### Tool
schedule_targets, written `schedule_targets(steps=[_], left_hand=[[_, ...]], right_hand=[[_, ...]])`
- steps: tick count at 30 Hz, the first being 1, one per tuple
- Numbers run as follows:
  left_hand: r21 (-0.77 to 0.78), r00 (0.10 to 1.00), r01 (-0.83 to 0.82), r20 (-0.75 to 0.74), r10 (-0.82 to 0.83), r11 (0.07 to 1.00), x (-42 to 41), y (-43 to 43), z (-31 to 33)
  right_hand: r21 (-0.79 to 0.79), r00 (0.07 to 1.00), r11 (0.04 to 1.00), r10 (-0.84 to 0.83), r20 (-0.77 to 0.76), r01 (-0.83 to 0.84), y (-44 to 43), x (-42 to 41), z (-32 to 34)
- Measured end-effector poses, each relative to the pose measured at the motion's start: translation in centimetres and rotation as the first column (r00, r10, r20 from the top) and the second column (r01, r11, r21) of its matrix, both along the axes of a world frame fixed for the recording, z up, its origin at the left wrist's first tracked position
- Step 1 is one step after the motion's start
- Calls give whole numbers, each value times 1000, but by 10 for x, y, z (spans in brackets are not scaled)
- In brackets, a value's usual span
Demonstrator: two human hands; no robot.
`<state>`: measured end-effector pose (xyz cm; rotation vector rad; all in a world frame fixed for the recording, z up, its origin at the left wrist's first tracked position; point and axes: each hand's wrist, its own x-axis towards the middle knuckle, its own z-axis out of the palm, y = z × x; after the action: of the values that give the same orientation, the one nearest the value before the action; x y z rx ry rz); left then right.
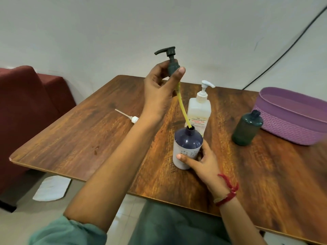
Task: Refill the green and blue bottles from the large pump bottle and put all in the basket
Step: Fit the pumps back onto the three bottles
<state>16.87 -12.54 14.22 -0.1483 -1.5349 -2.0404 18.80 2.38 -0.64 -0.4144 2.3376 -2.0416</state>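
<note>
My left hand (160, 89) holds a dark green pump head (169, 58) high above the table; its yellow tube (183, 106) slants down, the tip inside the neck of the blue bottle (188, 146). My right hand (200, 160) grips that bottle, which has a blue top and a white patterned base, standing on the table. Behind it stands the large pump bottle (199, 110), pale with a white pump. The green bottle (246, 129) stands uncapped to the right, next to the purple basket (290, 128).
A small white pump head with a thin tube (130, 117) lies on the wooden table (79, 138) to the left. A dark red sofa (26, 103) stands beyond the table's left edge. A black cable (283, 53) runs down the wall.
</note>
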Motion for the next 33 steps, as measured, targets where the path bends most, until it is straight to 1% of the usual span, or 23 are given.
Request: schedule_targets(steps=[7, 14, 16, 18, 19, 20, 21, 23, 25, 27, 29, 31, 33], left_hand=[[-8, 1000, -20, -23, 20, 1000, 0, 6, -1], [23, 1000, 7, -11, -7, 1000, -4, 17, -6], [33, 1000, 18, -15, -18, 999, -6, 24, -7], [46, 1000, 27, -13, -27, 999, -9, 29, -5], [54, 999, 31, -13, -31, 998, -10, 32, -4], [58, 999, 36, -16, -35, 998, -11, 34, -4], [59, 999, 38, -21, -37, 998, -13, 36, -3], [55, 999, 44, -22, -43, 998, -14, 39, -3], [40, 999, 53, -13, -53, 998, -17, 42, -4], [20, 998, 58, 3, -58, 998, -21, 46, -5], [10, 997, 76, 14, -76, 997, -25, 49, -6], [0, 996, 86, 26, -86, 996, -30, 52, -6], [-5, 996, 85, 36, -85, 996, -33, 54, -7]], right_hand=[[54, 999, 998, -19, -27, 20, 7, 3, 1], [51, 999, 998, -27, -39, 29, 13, 4, -3], [58, 1000, 998, 17, -18, -16, 11, 6, -2], [8, 999, 999, 52, 15, -52, 16, 6, 2], [-34, 1000, 999, 14, 18, -13, 22, 4, 5], [-69, 996, 994, -85, 6, 85, 29, 1, 9], [-95, 975, 971, -221, -20, 218, 38, -3, 13], [-134, 881, 880, -467, -76, 455, 61, -15, 20], [-99, 793, 801, -599, -107, 591, 84, -32, 26], [24, 760, 763, -640, -109, 646, 101, -55, 31], [158, 771, 756, -633, -68, 635, 111, -78, 33], [191, 806, 788, -592, -24, 585, 114, -97, 31], [151, 834, 825, -552, 1, 545, 115, -108, 24]])
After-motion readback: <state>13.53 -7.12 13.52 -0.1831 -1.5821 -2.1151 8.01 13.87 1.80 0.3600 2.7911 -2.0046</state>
